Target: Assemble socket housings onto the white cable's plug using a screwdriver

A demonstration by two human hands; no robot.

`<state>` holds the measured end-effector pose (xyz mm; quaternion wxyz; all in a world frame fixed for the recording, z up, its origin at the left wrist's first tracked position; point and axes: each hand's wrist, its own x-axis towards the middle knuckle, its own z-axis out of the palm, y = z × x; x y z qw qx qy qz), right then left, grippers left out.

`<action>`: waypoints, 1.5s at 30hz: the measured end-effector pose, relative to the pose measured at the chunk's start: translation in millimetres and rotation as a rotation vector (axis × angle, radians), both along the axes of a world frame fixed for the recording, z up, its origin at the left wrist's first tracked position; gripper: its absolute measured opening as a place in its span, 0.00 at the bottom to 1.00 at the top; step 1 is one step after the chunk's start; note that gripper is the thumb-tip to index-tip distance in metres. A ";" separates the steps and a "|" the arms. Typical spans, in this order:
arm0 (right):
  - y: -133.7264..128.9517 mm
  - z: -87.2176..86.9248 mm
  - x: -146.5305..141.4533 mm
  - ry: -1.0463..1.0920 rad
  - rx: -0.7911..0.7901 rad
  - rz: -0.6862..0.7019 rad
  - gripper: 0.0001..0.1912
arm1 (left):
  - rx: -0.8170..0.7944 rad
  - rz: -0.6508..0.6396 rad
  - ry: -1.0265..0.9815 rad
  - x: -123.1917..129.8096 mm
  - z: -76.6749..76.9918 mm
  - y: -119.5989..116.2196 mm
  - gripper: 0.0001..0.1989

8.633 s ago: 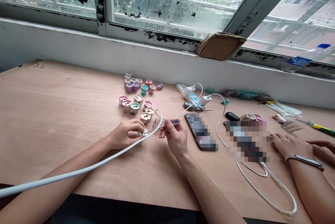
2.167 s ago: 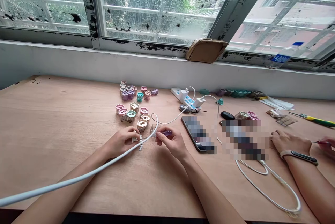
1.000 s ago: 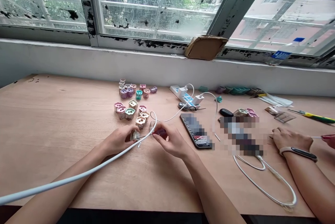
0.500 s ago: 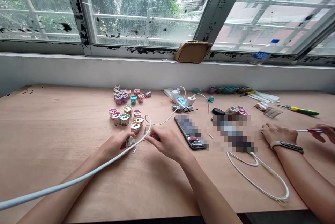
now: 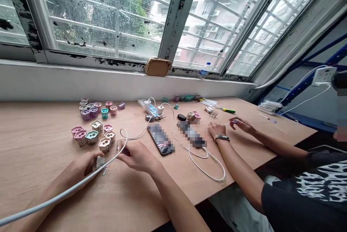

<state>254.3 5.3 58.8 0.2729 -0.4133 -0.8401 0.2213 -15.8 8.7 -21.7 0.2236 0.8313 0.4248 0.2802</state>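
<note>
My left hand is closed on a small clear plastic container, low over the table. My right hand pinches another clear plastic piece, partly hidden by the fingers and a white cable. Beside the left fingertips lies a small pale strip. Just beyond both hands stand several pencil sharpeners with two-holed tops, among them a green one, an orange one and a pink one. Purple sharpeners form a group farther back.
The white cable crosses in front of my hands. A phone lies right of them, with a power strip behind. At the right, a co-worker's hands hold a thin screwdriver-like tool. A green-yellow screwdriver lies farther back.
The view has swung to the right, bringing more of the co-worker and a blue metal frame into sight. Both my hands stay on their clear pieces in much the same pose.
</note>
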 end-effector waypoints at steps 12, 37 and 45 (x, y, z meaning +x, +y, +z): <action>9.7 -26.4 -6.2 0.357 -0.220 -0.008 0.12 | -0.011 -0.022 0.080 10.8 22.0 -7.9 0.16; 4.9 -33.1 -14.0 0.425 -0.214 0.032 0.14 | -0.082 -0.024 -0.103 8.7 36.1 -8.7 0.09; 5.2 -42.1 -16.7 0.468 -0.216 0.003 0.13 | -0.041 -0.050 -0.129 6.3 34.8 -7.6 0.09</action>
